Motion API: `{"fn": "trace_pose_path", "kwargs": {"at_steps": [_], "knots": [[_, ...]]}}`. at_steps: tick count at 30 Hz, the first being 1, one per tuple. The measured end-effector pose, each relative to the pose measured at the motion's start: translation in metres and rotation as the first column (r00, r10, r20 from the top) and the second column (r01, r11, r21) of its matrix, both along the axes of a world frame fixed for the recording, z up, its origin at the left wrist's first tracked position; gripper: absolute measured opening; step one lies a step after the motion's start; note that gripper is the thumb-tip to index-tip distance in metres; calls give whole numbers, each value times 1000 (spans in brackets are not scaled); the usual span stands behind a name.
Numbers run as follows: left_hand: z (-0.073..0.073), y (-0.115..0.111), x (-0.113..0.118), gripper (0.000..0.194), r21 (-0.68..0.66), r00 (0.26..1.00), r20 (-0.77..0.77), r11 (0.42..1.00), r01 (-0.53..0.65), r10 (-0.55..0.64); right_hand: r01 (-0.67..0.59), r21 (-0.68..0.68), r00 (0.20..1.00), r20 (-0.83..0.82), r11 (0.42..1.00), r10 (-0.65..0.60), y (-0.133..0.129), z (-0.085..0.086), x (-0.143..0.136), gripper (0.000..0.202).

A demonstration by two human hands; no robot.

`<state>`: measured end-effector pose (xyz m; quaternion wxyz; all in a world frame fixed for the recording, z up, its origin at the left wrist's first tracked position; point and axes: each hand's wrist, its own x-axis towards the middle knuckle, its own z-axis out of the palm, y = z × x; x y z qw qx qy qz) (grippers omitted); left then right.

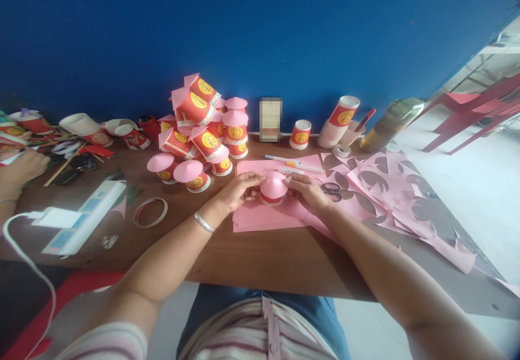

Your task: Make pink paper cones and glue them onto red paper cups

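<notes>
A pink paper cone (273, 185) sits point up over a red paper cup (271, 200) in front of me. My left hand (240, 189) pinches the cone's left edge between thumb and fingers. On the opposite side, my right hand (306, 187) grips the right edge the same way. Pink paper sheets (255, 220) lie under the cup. Just behind it are a white marker (291, 170) and pens (304, 167). Black-handled scissors (332, 191) rest beside my right hand, partly covered by it.
Several cone-topped red cups (203, 143) are piled at the back left. Cut pink scraps (385, 187) spread over the right side. A tape roll (150, 212) and a power strip (87, 216) lie left. Another person's hand (30, 168) is at the far left. A bottle (390, 124) leans back right.
</notes>
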<state>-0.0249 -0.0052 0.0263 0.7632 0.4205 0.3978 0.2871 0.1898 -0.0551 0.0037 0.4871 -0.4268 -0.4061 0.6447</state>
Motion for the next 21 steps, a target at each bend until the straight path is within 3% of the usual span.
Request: {"fn": "trace_pose_path", "kwargs": {"at_steps": [21], "knots": [[-8,3,-1,48,1,999,22,999,32,-32,24,-23,1000,-8,999,-24,0,-1,0,48]]}}
